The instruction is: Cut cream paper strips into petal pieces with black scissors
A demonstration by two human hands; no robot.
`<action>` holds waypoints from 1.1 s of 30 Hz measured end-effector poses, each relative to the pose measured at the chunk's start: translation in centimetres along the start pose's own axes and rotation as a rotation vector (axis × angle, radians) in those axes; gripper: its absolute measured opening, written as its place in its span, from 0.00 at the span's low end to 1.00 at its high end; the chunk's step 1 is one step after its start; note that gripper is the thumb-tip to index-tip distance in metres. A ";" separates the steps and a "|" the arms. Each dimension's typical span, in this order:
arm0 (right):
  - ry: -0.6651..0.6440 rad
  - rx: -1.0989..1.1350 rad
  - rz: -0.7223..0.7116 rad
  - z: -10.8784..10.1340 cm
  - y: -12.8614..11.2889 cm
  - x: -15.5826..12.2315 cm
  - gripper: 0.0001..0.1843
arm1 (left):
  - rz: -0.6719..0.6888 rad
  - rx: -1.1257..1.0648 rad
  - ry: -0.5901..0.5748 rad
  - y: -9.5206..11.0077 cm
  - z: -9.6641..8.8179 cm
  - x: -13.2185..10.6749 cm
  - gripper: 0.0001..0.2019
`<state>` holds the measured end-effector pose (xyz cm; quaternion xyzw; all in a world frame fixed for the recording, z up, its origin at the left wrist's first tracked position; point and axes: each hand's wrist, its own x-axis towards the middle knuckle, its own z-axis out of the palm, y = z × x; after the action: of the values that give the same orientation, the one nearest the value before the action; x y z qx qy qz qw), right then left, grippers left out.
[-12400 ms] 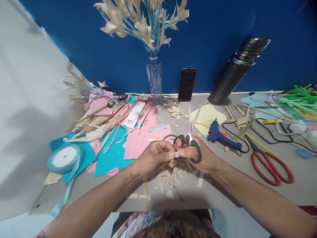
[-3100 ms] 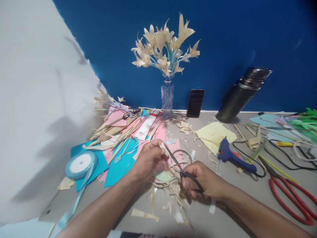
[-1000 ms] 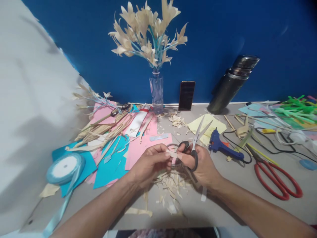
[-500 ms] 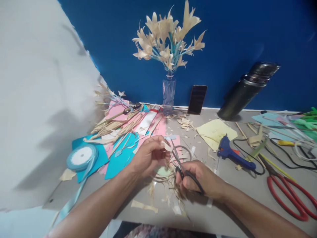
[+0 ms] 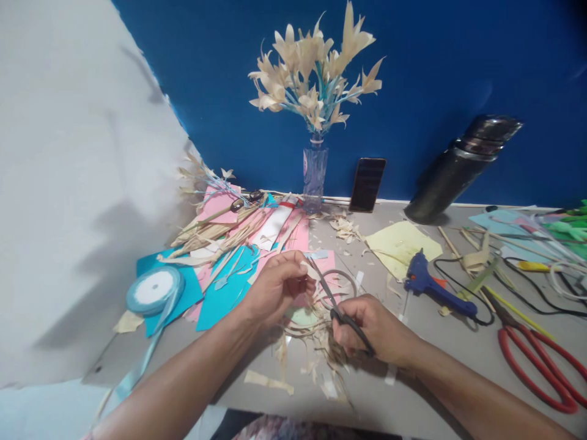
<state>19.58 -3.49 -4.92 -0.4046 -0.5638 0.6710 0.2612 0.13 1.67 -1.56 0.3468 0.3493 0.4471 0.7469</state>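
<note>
Between its thumb and fingers, my left hand [image 5: 279, 288] pinches a small pale piece of dried husk [image 5: 308, 268]. My right hand [image 5: 370, 327] is closed around the dark handles of small scissors [image 5: 326, 289]. Their blades point up and away from me and lie at the husk piece, nearly together. Whether they touch its edge is hard to tell. Under both hands lie a roll of tape or ring [image 5: 352, 276] and a heap of husk trimmings [image 5: 337, 347].
A vase of husk flowers [image 5: 314, 174] and a phone [image 5: 367, 184] stand by the blue wall, with a dark flask [image 5: 452, 177] to their right. A blue glue gun [image 5: 433, 290] and red-handled scissors [image 5: 536, 360] lie right; a ribbon spool [image 5: 153, 290] lies left.
The scissors' blades have come closer together at the husk piece. My left hand keeps its pinch in about the same place. The whole view has shifted slightly.
</note>
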 end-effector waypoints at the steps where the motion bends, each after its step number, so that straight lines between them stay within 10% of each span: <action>1: 0.007 -0.005 0.003 0.0 0.0 0.0 0.25 | 0.000 0.003 0.001 0.0 0.0 0.0 0.07; 18: 0.027 0.067 0.077 -0.3 1.2 0.3 0.27 | 0.001 0.018 0.017 0.4 0.1 -0.1 0.07; 33: 0.411 0.112 -0.171 0.7 -1.7 -0.1 0.14 | -0.176 0.150 -0.160 -2.2 1.2 -0.6 0.07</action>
<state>18.88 -3.53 -3.19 -0.4686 -0.4929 0.5800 0.4484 1.90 0.10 -2.66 0.4041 0.3502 0.3234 0.7807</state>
